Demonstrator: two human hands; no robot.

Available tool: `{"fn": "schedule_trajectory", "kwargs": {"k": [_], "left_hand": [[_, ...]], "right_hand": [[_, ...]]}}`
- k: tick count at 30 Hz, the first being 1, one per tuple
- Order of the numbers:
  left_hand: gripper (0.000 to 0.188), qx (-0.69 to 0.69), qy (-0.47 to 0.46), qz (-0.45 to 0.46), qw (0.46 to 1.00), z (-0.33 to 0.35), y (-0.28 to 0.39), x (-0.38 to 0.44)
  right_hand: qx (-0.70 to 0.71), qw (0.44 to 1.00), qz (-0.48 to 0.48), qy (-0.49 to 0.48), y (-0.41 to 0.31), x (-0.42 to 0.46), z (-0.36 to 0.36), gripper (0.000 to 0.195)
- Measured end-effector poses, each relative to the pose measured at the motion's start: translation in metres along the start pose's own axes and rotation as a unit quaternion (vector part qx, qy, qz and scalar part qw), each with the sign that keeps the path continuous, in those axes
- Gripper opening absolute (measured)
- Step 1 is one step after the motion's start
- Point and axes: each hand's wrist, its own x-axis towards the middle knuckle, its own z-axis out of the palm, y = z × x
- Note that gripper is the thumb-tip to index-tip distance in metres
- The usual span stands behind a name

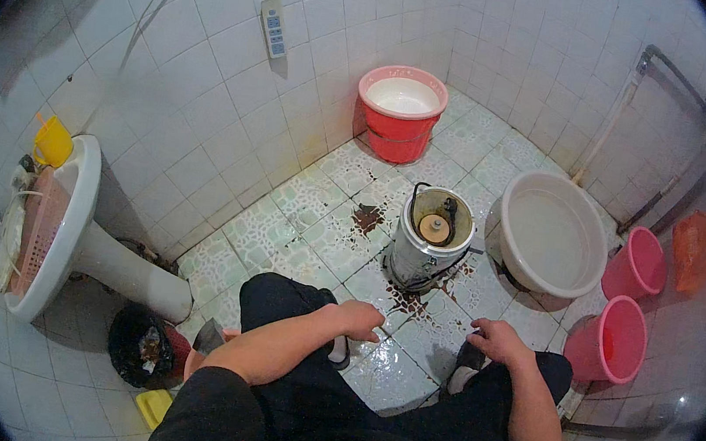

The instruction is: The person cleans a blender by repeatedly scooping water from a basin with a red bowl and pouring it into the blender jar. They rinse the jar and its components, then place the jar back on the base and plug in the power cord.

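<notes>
My left hand (pixel 359 320) hangs over my left knee with nothing visible in it, its fingers loosely bent. Over the other knee, my right hand (pixel 499 341) is also empty, its fingers curled and somewhat apart. Beyond both hands stands a metal cylindrical appliance (pixel 418 258), upright on the tiled floor. Its top is uncovered, showing a round tan disc with a central hub (pixel 435 228) and a coiled black power cord with a plug (pixel 450 213). Dark brown spots (pixel 409 301) lie on the floor at its base, and a larger brown stain (pixel 367 219) is to its left.
A wide pale basin (pixel 551 235) of water is right of the appliance, near two pink buckets (pixel 607 341). A red bucket (pixel 398 135) holding a basin stands by the wall. At left are a pedestal sink (pixel 84 214) and a lined trash bin (pixel 142 347). A power strip (pixel 273 27) hangs above.
</notes>
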Motion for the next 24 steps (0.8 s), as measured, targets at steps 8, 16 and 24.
{"fn": "schedule_trajectory", "kwargs": {"k": [8,16,24], "left_hand": [[0.040,0.004,-0.007,-0.011,1.000,0.002,-0.002,0.002],[0.038,-0.001,-0.010,-0.023,1.000,0.003,-0.002,0.004],[0.038,-0.001,-0.005,-0.018,1.000,0.003,-0.003,0.003]], "right_hand": [[-0.003,1.000,0.003,0.000,-0.005,-0.001,-0.003,0.041],[-0.001,1.000,0.012,-0.007,-0.005,-0.002,-0.004,0.042],[-0.005,1.000,0.009,-0.009,-0.001,0.001,0.001,0.042]]}}
